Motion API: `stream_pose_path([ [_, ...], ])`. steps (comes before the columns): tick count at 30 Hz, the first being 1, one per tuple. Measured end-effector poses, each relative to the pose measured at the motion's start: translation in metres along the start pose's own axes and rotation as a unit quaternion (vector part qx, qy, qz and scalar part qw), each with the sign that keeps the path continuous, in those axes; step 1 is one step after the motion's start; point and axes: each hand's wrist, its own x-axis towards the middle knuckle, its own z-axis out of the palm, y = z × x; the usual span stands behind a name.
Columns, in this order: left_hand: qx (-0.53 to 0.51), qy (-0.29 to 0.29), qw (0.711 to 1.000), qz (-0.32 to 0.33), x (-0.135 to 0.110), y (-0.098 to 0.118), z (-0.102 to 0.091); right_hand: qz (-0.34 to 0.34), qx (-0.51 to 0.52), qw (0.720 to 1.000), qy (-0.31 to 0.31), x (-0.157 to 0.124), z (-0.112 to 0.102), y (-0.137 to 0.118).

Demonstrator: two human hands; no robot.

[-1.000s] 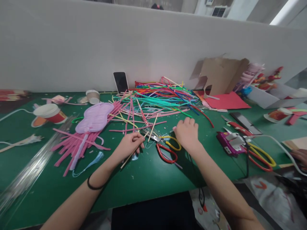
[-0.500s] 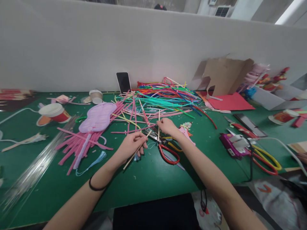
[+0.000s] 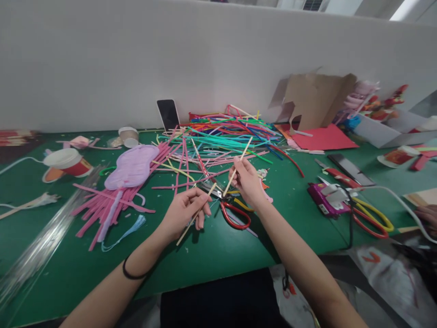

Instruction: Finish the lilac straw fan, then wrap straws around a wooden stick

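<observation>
My left hand (image 3: 187, 210) is closed on a thin wooden stick (image 3: 183, 235) that slants from lower left to upper right across the fingers. To its right, my right hand (image 3: 248, 183) pinches a second thin wooden stick (image 3: 247, 146), its lower end over the scissor blades. Under and between the hands lies a pair of scissors with red handles (image 3: 236, 226). Yellow handles (image 3: 244, 205) show beside them, partly hidden by my right wrist. Pink pipe cleaners (image 3: 170, 187) are scattered just beyond my left hand.
A purple fuzzy butterfly-like shape (image 3: 131, 167) lies on pink pipe cleaners at left. Behind are a phone (image 3: 168, 115) and a multicoloured pipe-cleaner heap (image 3: 232, 141). On the right are a purple power strip (image 3: 323, 200), more scissors (image 3: 372, 228) and another person's hand (image 3: 427, 215).
My right hand has lifted slightly and turned, so its stick now leans to the right instead of standing upright. My left hand still holds its stick. The view has shifted a little.
</observation>
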Motion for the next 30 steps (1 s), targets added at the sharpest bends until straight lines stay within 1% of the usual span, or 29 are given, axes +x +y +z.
stream_pose_path([
  [5,0.007,0.007,1.0,-0.024,0.0015,-0.0023,0.0008,-0.014,-0.009,1.0,0.016,-0.0022,0.0018,0.0035],
  [9,0.005,0.011,0.999,-0.039,0.0022,-0.0024,0.0003,-0.049,-0.013,0.998,0.035,-0.0034,0.0017,0.0021],
  [12,0.017,0.003,0.999,-0.048,0.0006,-0.0008,0.0012,-0.065,-0.027,0.996,0.047,-0.0036,0.002,0.0018],
  [15,0.029,0.0,0.999,-0.045,-0.0011,0.0008,0.0026,-0.068,-0.033,0.996,0.04,-0.0038,0.0029,0.0034],
  [21,0.035,0.014,0.999,-0.035,-0.0013,0.0009,0.0038,-0.068,-0.041,0.996,0.041,-0.0049,0.0055,0.0052],
  [30,0.032,-0.006,0.999,-0.029,-0.0013,-0.0026,0.0041,-0.07,-0.044,0.996,0.041,-0.0055,0.006,0.0083],
])
